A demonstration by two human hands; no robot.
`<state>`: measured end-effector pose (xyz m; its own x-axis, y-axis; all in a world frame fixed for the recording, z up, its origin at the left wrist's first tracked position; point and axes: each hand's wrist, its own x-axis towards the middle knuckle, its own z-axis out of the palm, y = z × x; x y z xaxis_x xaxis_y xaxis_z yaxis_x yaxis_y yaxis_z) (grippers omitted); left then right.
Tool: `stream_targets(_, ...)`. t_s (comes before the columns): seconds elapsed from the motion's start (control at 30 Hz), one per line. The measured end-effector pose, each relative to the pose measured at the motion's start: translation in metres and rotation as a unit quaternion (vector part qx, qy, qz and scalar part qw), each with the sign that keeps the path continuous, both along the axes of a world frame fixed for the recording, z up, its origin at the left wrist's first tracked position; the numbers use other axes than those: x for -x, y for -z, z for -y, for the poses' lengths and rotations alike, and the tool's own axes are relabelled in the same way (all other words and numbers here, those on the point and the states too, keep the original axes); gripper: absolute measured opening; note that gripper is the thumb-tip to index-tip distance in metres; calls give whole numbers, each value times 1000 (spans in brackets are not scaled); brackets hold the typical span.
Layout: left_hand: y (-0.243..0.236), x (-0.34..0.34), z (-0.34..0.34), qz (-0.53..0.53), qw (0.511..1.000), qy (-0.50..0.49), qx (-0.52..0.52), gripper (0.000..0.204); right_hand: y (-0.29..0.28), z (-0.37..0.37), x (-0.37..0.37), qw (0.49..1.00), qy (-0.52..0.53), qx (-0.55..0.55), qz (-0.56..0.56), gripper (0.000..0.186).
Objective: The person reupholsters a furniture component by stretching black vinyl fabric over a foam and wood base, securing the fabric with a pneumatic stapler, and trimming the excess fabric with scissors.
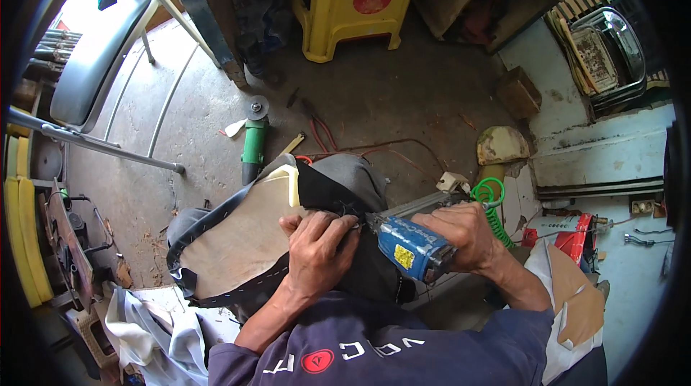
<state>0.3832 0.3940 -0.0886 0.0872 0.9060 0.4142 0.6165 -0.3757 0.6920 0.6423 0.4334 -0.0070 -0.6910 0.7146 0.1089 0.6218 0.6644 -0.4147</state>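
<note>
Seat panel (237, 238) on a worker's lap (356, 170), seemingly part-stapled.
Left hand (317, 253) pinches its black cover (324, 195); right hand (461, 231) grips a blue staple gun (414, 246) beside it. Staples (272, 273) line its near edge; its far corner looks loose.

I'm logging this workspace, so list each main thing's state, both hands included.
Left hand: curled on the black fabric
Right hand: gripping
Blue staple gun: held, pointed at the fabric
Panel: edges partly wrapped
Angle grinder: on the floor, disc fitted
Green hose: coiled
Folding chair: unfolded
Yellow stool: upright
</note>
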Motion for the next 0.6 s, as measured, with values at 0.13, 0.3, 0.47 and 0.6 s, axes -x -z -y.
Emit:
stream_targets(0.13, 5, -3, -5, 7, 1000, 10, -8, 21, -1, -3, 1, 1000, -2, 6, 9, 42)
stream_targets(0.3, 4, -3, -4, 3, 1000, 4, -9, 21, 1, -1, 0, 1000, 3, -1, -5, 42)
stream_targets(0.47, 0, -1, -1, 13, 1000, 15, -13, 21, -1, 3, -19, 983, 90, 77, -138, 38)
stream_targets(0.6, 0, -3, 1, 25, 995, 92, 11, 23, 33, 29, -58, 977, 176, -119, -13, 29)
